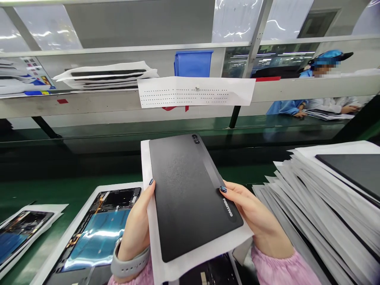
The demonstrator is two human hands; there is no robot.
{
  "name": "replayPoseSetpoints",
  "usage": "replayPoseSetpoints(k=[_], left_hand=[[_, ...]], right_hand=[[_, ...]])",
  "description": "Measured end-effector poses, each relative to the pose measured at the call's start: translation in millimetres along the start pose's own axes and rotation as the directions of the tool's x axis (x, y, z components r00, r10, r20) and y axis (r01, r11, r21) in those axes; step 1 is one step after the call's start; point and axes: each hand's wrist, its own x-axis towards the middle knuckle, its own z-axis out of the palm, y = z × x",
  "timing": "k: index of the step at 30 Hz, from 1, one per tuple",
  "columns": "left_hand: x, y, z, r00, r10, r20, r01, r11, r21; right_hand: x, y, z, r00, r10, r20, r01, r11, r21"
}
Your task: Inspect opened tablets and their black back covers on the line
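A dark grey tablet back cover [187, 198] marked POSITIVO, with a camera bump at its top, lies on a white sheet [175, 269]. My left hand [138, 221] grips the left edge of cover and sheet, thumb on top. On the right edge, by the lettering, my right hand [252, 213] holds them too, its thumb on the cover. Both hold them raised and slightly tilted. Under them, partly hidden, is an open tablet [213, 271]. Another open tablet [97, 237] with a shiny blue battery area rests left of my left hand.
At far left lies one more open tablet [22, 227] on white sheets. A tall stack of sheets and covers [320, 206] stands right. A shelf [103, 101] crosses ahead, bearing a sheet pile [107, 77] and blue bin [193, 63]. A person [326, 61] works beyond.
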Motion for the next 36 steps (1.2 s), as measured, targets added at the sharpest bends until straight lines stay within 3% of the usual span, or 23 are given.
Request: replayPoseSetpoints(k=[3,7,10,13,16,20,26,30,36], left_hand=[[-2,0,0.7,0.997,0.043,-0.059,-0.04,0.998,0.045],[-8,3,7.7,0.999,0.032,0.007,-0.033,0.995,0.091],[-8,5,13.6,1.0,0.007,-0.022,-0.005,0.997,0.073],[-5,7,17.4,0.994,0.006,-0.106,0.002,0.997,0.077],[-4,10,18.2,0.992,-0.036,-0.125,0.045,0.997,0.066],[-2,12,16.5,0.98,-0.194,-0.05,0.197,0.979,0.06],[14,5,14.2,0.966,-0.26,0.006,0.259,0.965,0.044],[21,1,11.9,0.944,-0.324,0.06,0.322,0.946,0.039],[27,-2,3.5,0.936,-0.318,0.151,0.314,0.948,0.051]], right_hand=[[0,0,1,1.0,-0.014,0.007,0.014,0.999,-0.036],[0,-1,1,0.999,-0.034,0.004,0.034,0.993,-0.109],[0,0,-1,0.997,-0.075,-0.015,0.071,0.984,-0.162],[3,3,-5,0.982,-0.146,-0.121,0.133,0.985,-0.113],[7,4,-7,0.953,-0.178,-0.244,0.195,0.98,0.048],[13,3,-4,0.969,-0.085,-0.233,0.13,0.974,0.187],[19,2,2,0.988,0.102,-0.119,-0.058,0.942,0.331],[19,3,0,0.981,0.11,-0.157,-0.045,0.928,0.37],[16,3,1,0.967,0.116,-0.225,-0.016,0.916,0.402]])
